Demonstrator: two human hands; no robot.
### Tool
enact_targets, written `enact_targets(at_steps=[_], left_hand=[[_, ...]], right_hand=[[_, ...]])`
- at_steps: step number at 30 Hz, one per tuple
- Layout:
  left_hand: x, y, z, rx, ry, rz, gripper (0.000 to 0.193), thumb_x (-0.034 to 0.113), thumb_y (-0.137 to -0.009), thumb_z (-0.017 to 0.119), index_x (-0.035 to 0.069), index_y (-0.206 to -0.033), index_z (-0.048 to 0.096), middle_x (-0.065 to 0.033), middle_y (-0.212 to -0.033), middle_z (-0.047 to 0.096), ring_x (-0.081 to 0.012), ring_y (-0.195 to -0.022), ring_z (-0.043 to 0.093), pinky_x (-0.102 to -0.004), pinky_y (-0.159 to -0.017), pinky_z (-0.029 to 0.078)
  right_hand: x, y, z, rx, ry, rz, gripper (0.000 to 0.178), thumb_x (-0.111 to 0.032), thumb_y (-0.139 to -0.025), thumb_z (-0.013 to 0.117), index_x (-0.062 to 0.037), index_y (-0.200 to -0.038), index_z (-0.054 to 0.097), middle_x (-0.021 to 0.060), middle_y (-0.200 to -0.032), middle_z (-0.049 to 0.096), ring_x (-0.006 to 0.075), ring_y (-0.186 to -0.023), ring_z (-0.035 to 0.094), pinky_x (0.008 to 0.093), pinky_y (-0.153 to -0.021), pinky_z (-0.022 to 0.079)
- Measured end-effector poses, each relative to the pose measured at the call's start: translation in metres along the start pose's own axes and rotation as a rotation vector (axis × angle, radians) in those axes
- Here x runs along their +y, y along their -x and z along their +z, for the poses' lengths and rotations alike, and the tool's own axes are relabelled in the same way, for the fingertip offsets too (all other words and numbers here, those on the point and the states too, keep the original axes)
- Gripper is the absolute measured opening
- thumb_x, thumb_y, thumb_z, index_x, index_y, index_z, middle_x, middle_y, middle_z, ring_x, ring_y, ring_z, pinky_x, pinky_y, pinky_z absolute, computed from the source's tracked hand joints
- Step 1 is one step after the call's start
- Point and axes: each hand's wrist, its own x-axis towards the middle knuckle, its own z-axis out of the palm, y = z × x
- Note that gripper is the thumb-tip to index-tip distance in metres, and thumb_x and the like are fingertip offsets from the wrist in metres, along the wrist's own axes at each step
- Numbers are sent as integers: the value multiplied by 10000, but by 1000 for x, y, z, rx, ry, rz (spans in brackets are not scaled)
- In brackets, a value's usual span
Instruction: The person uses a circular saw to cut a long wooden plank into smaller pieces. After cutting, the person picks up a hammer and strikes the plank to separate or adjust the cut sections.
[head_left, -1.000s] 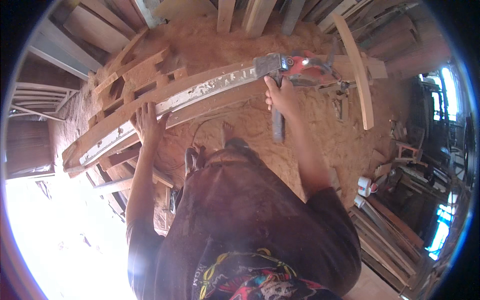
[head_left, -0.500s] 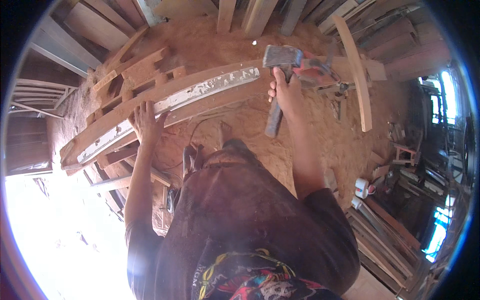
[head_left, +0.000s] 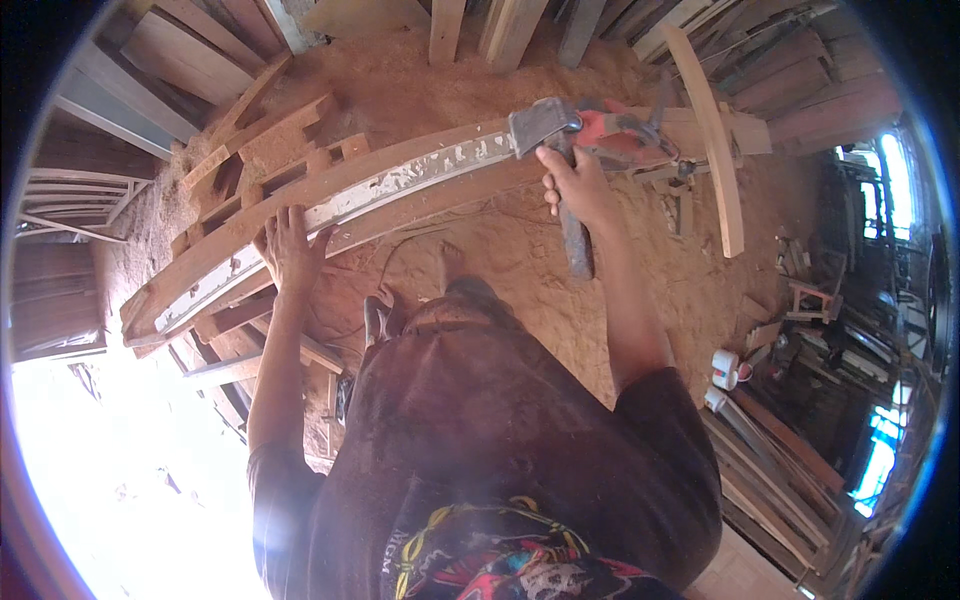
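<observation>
A long wooden strip (head_left: 400, 182) with flaking white paint lies along a thick brown wooden beam (head_left: 430, 140). Over its left part my left hand (head_left: 290, 255) grips it, fingers across the top and thumb at the near side. My right hand (head_left: 578, 188) is closed round the handle of a heavy, dark block-headed hammer (head_left: 545, 124). The hammer head is at the strip's right end and looks to touch it, while the handle hangs down toward me. Just right of the head, a red power tool (head_left: 625, 138) rests on the beam, partly hidden by the hammer.
Sawdust covers the floor (head_left: 500, 270). Notched timber blocks (head_left: 275, 165) lie beyond the beam at left. A pale plank (head_left: 710, 150) crosses the beam's right end. Boards lean at the far side, and a white container (head_left: 725, 370) stands near stacked lumber (head_left: 770, 470) at right.
The right hand has brought the hammer slightly down and left, its head reaching the strip's end; the handle has swung more upright. The left hand stays on the strip.
</observation>
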Motion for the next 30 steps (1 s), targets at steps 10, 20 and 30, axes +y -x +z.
enact_targets(at_steps=[10, 20, 30], left_hand=[[0, -1, 1, 5, 6, 4, 625, 492, -862, 866, 99, -1280, 620, -102, -1247, 647, -336, -1223, 587, -551, -1098, 357], [5, -5, -5, 14, 27, 21, 606, 451, -877, 862, 98, -1308, 624, -101, -1255, 653, -331, -1250, 591, -547, -1085, 376], [-16, -4, 8, 10, -7, 69, 632, 541, -910, 808, 103, -1324, 620, -97, -1281, 659, -332, -1259, 600, -565, -1084, 394]], right_hand=[[19, 8, 31, 71, -118, 157, 322, -348, -1089, 701, -62, -1165, 573, -4, -736, 569, 93, -584, 578, 299, -493, 508], [25, 15, 56, 95, 449, -377, 441, -399, -1062, 680, 31, -1159, 688, 283, -951, 753, 486, -898, 749, 561, -819, 589], [-4, 49, 146, -225, 793, -299, 416, -349, -1062, 657, 57, -1152, 671, 293, -964, 725, 410, -932, 755, 521, -827, 600]])
